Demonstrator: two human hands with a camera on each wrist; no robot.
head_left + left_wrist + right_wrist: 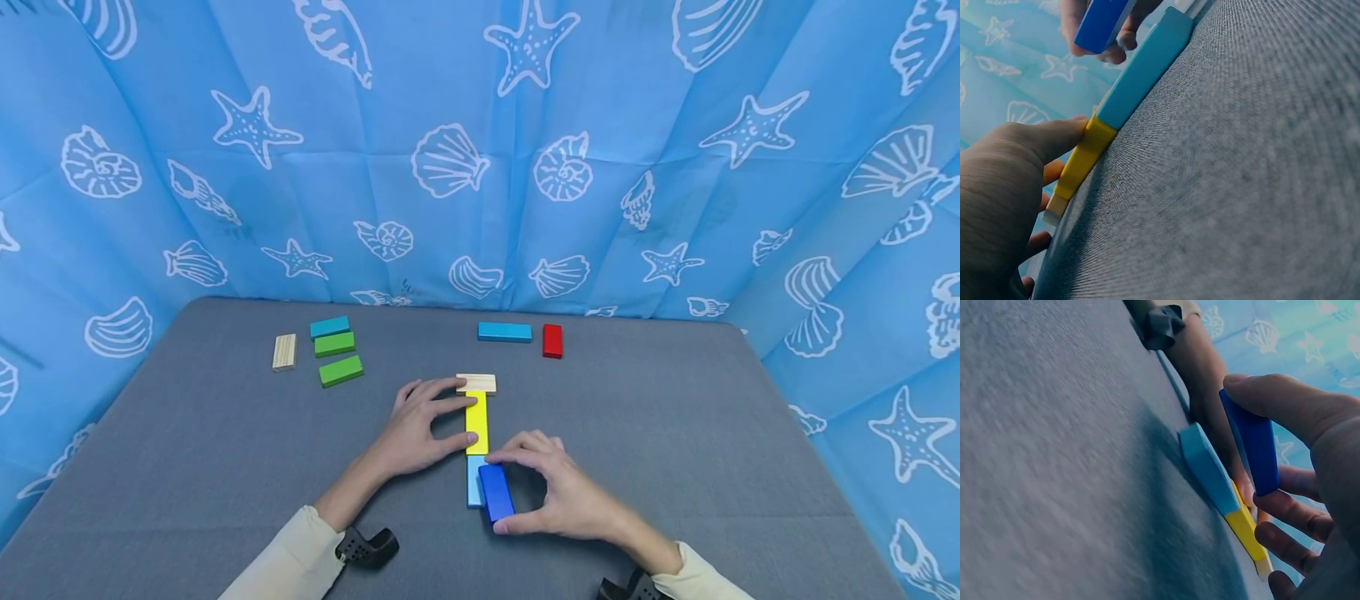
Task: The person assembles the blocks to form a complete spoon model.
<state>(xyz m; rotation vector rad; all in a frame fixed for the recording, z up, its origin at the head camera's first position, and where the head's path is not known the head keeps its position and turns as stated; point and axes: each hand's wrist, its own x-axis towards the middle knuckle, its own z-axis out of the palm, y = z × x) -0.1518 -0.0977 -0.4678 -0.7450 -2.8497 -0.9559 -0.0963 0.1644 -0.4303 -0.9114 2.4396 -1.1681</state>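
Observation:
My right hand [558, 487] pinches a dark blue block [497, 493] by its two ends, thumb at the near end and fingertips at the far one. In the right wrist view the blue block [1254, 440] hangs above the cloth. Below and beside it lies a light blue block [474, 490], partly covered in the head view. That one meets a yellow block [480, 421] end to end, and a plain wooden block [483, 381] lies crosswise at the far end. My left hand [416, 429] rests its thumb and outstretched fingers on the yellow and wooden blocks.
Left of the row lie another wooden block [284, 352], a teal block [330, 327] and two green blocks [334, 344]. Farther back are a blue block [505, 332] and a red block [552, 341]. A blue shell-patterned curtain [480, 225] borders the grey table [637, 400].

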